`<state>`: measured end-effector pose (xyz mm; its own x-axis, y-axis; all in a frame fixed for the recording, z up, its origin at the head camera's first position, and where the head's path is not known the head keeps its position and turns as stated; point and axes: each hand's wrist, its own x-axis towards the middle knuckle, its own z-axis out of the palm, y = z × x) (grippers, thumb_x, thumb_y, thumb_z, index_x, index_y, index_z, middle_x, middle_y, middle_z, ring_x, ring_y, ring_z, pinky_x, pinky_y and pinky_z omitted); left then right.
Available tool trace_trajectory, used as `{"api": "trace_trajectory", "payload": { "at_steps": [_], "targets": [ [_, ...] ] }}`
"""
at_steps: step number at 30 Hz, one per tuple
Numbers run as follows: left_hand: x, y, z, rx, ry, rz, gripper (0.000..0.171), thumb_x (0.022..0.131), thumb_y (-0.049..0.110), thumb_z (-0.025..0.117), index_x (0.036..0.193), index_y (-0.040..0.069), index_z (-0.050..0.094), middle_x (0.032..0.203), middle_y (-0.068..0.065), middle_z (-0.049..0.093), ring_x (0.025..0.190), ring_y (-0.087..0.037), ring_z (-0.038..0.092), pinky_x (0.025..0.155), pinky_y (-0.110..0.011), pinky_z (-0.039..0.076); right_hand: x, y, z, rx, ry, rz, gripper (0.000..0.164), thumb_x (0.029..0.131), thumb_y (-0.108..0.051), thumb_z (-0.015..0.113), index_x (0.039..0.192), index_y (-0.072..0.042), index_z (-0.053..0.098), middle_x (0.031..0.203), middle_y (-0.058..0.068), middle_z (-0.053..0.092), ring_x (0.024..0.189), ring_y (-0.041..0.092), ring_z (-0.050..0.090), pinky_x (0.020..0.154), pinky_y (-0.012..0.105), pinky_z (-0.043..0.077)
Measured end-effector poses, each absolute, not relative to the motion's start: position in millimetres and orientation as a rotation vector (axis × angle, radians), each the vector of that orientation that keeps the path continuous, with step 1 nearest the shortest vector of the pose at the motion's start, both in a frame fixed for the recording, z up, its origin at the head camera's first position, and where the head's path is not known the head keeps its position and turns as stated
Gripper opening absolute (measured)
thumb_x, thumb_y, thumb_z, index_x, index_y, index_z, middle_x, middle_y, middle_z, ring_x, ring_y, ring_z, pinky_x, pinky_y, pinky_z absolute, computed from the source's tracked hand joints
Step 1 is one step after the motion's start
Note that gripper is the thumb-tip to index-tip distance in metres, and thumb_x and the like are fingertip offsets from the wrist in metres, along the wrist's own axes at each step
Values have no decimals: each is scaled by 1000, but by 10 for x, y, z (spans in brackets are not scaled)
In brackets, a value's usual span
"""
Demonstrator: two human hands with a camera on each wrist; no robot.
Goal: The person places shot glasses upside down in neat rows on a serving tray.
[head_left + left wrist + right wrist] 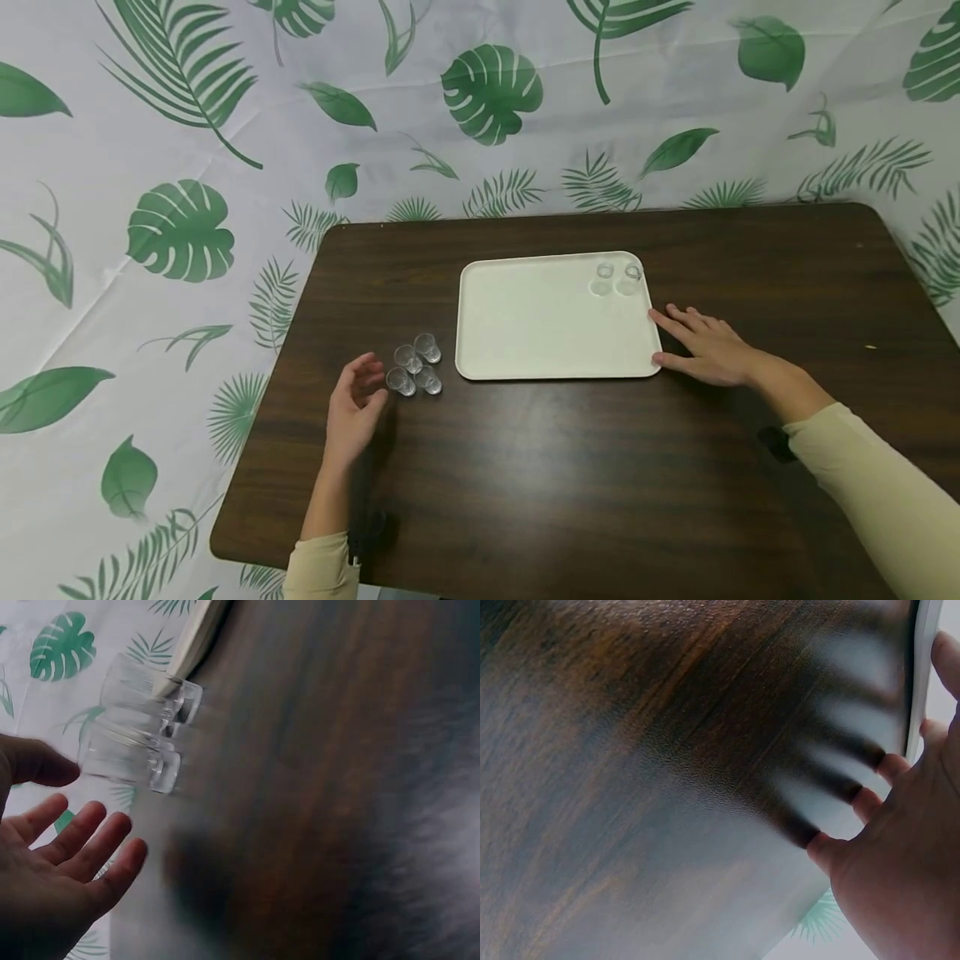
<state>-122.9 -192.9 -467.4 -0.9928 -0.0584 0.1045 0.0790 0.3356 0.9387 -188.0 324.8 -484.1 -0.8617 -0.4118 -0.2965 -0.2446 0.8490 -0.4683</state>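
Several small clear shot glasses (408,358) stand in a tight cluster on the table, left of a cream-white tray (540,367). My left hand (356,412) is just left of the cluster, its fingers loosely bent and holding nothing. In the left wrist view, the thumb (52,766) comes close to the nearest shot glass (116,757); whether they touch, I cannot tell. Two more clear glasses (605,271) sit at the tray's far right corner. With fingers spread, my right hand (708,346) lies at the tray's right edge, thumb and a fingertip against the rim, other fingertips on the table.
A dark wood-grain table (525,483) carries everything. Behind it and to the left hangs a white cloth (405,142) printed with green leaves. In the right wrist view, the tray's edge (924,675) runs along the upper right.
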Motion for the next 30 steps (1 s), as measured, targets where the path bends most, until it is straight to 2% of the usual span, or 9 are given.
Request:
{"api": "trace_trajectory", "payload": {
  "at_steps": [5,8,10,17,25,30],
  "targets": [
    [-1206,-1967,-4886,8,-2539,-1720,57,86,-13,63,139,-7,43,128,-26,53,118,-40,54,84,-30,49,-1874,3258,-4850,-485,2623,-561,82,98,-53,50,159,-19,6,159,29,8,141,55,4,103,73,5],
    [-1220,-1989,-5026,81,-2564,-1657,58,84,-8,70,137,-2,48,129,-20,56,117,-33,56,86,-38,49,-1879,3248,-4861,-489,2627,-565,82,98,-52,50,159,-18,8,159,29,8,141,55,4,104,73,5],
    [-1230,-1983,-5089,119,-2566,-1615,57,83,-6,73,135,0,50,128,-17,58,115,-30,58,85,-39,49,-1880,3242,-4853,-501,2631,-575,81,98,-51,52,159,-18,9,158,30,9,141,56,5,103,73,5],
    [-1269,-1918,-5118,151,-2504,-1583,50,80,-4,77,125,1,56,121,-18,61,108,-32,60,81,-38,47,-1882,3298,-4959,-521,2669,-644,80,97,-52,53,159,-24,11,159,27,11,141,55,5,103,72,6],
    [-1291,-1885,-5127,218,-2499,-1573,46,79,-2,79,119,3,57,116,-15,63,106,-27,59,82,-39,45,-1933,3338,-5029,-502,2668,-615,81,96,-59,49,159,-29,6,160,27,9,142,54,4,104,72,3],
    [-1281,-1877,-5117,228,-2521,-1567,42,80,2,80,116,4,59,114,-12,64,103,-26,60,82,-38,44,-1924,3334,-5039,-502,2673,-604,81,96,-60,48,159,-29,7,160,26,9,142,54,4,104,72,4]
  ]
}}
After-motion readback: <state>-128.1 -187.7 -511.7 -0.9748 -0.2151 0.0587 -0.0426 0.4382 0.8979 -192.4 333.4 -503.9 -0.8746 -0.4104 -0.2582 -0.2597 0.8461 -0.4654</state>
